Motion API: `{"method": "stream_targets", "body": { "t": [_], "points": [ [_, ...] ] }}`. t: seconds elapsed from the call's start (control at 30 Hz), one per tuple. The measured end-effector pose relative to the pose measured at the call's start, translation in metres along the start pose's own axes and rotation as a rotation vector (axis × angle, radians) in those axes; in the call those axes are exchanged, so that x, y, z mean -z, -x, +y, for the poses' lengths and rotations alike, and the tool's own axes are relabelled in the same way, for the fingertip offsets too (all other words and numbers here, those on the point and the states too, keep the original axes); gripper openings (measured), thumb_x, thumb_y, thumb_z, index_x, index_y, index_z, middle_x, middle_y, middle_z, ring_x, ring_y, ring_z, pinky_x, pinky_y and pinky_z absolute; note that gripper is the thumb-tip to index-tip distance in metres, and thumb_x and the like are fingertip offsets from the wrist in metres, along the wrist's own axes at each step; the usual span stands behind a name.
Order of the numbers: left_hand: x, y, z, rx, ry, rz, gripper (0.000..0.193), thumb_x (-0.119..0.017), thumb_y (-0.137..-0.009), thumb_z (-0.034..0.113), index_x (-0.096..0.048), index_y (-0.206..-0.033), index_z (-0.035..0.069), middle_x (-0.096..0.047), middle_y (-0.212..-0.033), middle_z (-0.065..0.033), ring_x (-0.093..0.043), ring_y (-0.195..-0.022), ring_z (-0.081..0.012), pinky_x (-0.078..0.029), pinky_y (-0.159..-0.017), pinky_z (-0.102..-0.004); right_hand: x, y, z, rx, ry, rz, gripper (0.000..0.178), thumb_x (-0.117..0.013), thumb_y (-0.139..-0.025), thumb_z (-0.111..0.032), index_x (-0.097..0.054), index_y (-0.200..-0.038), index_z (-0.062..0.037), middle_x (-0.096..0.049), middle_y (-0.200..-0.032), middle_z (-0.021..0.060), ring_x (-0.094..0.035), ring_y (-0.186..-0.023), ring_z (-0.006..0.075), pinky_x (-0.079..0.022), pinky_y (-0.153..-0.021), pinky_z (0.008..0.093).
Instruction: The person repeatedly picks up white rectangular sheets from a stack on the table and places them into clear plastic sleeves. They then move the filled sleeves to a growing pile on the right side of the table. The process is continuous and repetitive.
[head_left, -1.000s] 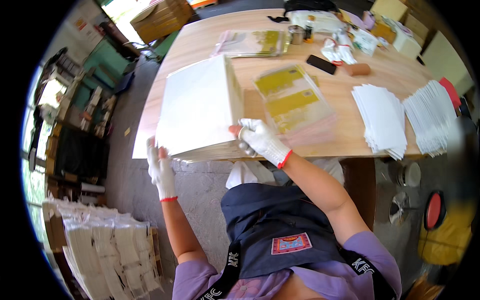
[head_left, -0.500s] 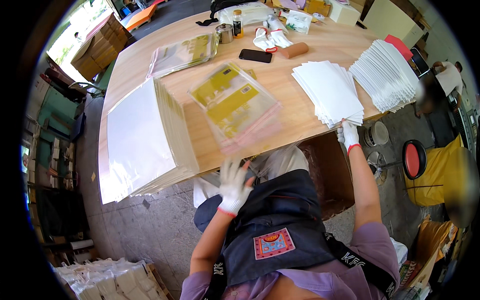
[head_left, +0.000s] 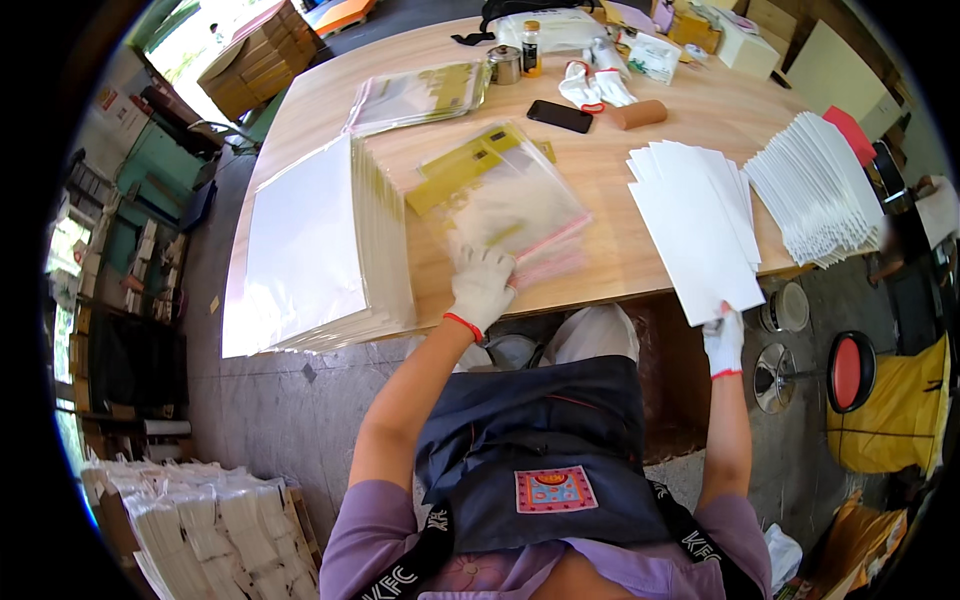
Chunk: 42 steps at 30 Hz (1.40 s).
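Both my hands wear white work gloves with red cuffs. My left hand (head_left: 482, 285) is closed at the near edge of a clear plastic bag (head_left: 518, 205), printed with a yellow band and lying on top of a small pile of such bags. Its fingertips are partly hidden against the film. My right hand (head_left: 722, 340) pinches the near end of a white rectangular board (head_left: 695, 235), which sticks out past the table's front edge. Under that board, more white boards (head_left: 740, 200) are fanned out on the table.
A tall stack of bagged white sheets (head_left: 305, 240) stands at the table's left. Behind it lie more printed bags (head_left: 415, 97). A row of overlapping white boards (head_left: 815, 190) is at the right. A phone (head_left: 560, 116), spare gloves (head_left: 595, 88), bottle (head_left: 531, 50) and metal pot (head_left: 504, 65) sit farther back.
My left hand has moved from above my lap up to the bag's near edge. My right hand has drawn one white board out of the fanned pile toward me. The view has shifted a little.
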<state>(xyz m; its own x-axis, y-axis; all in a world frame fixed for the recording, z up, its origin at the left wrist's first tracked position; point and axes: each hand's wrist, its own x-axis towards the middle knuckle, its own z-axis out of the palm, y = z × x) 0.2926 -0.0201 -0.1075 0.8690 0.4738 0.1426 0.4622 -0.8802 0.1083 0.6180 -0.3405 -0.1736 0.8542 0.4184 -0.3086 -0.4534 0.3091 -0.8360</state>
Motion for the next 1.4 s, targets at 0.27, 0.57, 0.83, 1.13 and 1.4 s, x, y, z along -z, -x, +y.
{"method": "stream_targets", "body": {
  "t": [0.27, 0.57, 0.83, 1.13, 1.4],
  "points": [
    [-0.001, 0.006, -0.003, 0.258, 0.088, -0.004, 0.032, -0.06, -0.067, 0.007, -0.053, -0.097, 0.015, -0.052, -0.098, -0.0052, -0.051, -0.097, -0.0252, -0.049, -0.073, -0.0374, -0.046, 0.095, -0.042, -0.16, 0.076, -0.414, 0.053, -0.059, -0.076, -0.017, -0.043, -0.122, 0.0051, -0.057, -0.111, 0.0139, -0.059, -0.096, 0.0234, -0.05, -0.081, 0.032],
    [0.005, 0.034, -0.005, 0.237, 0.225, 0.238, 0.024, -0.058, -0.066, 0.005, -0.054, -0.089, 0.011, -0.053, -0.097, -0.0049, -0.052, -0.095, -0.0268, -0.047, -0.072, -0.0384, -0.083, 0.115, -0.008, -0.334, 0.141, -0.47, 0.048, -0.055, -0.079, -0.018, -0.043, -0.12, 0.0034, -0.06, -0.099, 0.0095, -0.062, -0.073, 0.0139, -0.05, -0.055, 0.0232],
    [-0.008, 0.032, -0.03, 0.281, 0.777, 0.226, 0.028, -0.051, -0.071, -0.003, -0.059, -0.093, 0.012, -0.054, -0.077, -0.0076, -0.056, -0.07, -0.0227, -0.046, -0.063, -0.0323, -0.087, 0.126, 0.035, -0.35, -0.057, -0.389, 0.046, -0.054, -0.084, -0.016, -0.04, -0.124, 0.0001, -0.057, -0.11, 0.0107, -0.06, -0.093, 0.0199, -0.05, -0.073, 0.0293],
    [0.01, 0.05, 0.008, 0.306, 0.635, 0.328, 0.044, -0.054, -0.072, -0.005, -0.053, -0.114, 0.01, -0.055, -0.099, -0.0097, -0.056, -0.084, -0.0232, -0.046, -0.071, -0.029, -0.097, 0.156, 0.051, -0.36, -0.106, -0.402, 0.046, -0.053, -0.086, -0.017, -0.038, -0.126, 0.0003, -0.055, -0.114, 0.0114, -0.056, -0.097, 0.0196, -0.047, -0.079, 0.0301],
    [-0.047, 0.013, 0.095, 0.587, 1.99, 0.654, 0.049, -0.057, -0.082, 0.004, -0.039, -0.128, 0.002, -0.043, -0.128, -0.0144, -0.053, -0.102, -0.022, -0.047, -0.084, -0.0309, -0.122, 0.213, 0.023, -0.315, 0.082, -0.335, 0.023, -0.05, -0.09, -0.021, -0.049, -0.107, -0.0049, -0.057, -0.078, 0.0024, -0.049, -0.051, 0.0076, -0.035, -0.04, 0.021]
  ]
}}
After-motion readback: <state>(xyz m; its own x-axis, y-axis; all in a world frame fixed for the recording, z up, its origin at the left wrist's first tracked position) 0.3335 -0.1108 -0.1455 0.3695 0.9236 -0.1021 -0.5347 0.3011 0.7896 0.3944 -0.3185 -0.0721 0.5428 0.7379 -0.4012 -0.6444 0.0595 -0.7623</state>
